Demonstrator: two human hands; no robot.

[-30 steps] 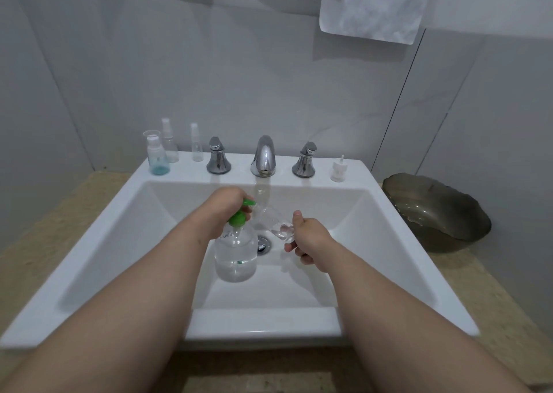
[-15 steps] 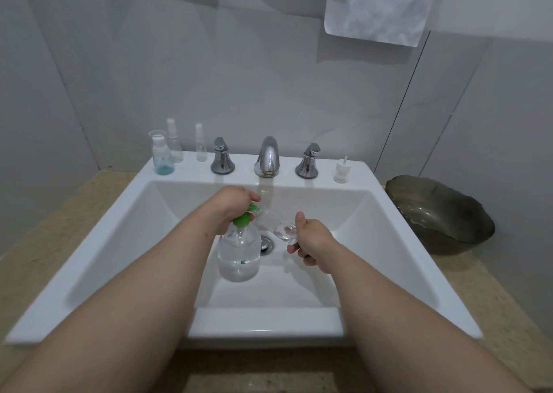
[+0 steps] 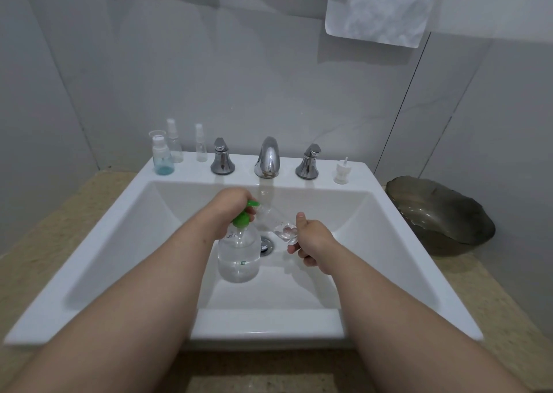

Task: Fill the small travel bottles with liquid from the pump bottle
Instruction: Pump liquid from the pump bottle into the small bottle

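A clear pump bottle with a green pump head stands in the white sink, about half full of clear liquid. My left hand curls over the green pump head. My right hand grips a small clear travel bottle, tilted with its mouth up against the pump nozzle; a little liquid lies at its low end. Three more small bottles stand on the sink's back left ledge: one with a blue-tinted base and two spray bottles.
A chrome faucet with two handles sits behind my hands. A loose white pump cap stands on the right ledge. A dark glass bowl rests on the beige counter at right. Towels hang above.
My hands, the pump bottle and the travel bottle stay in nearly the same pose. The view has shifted slightly.
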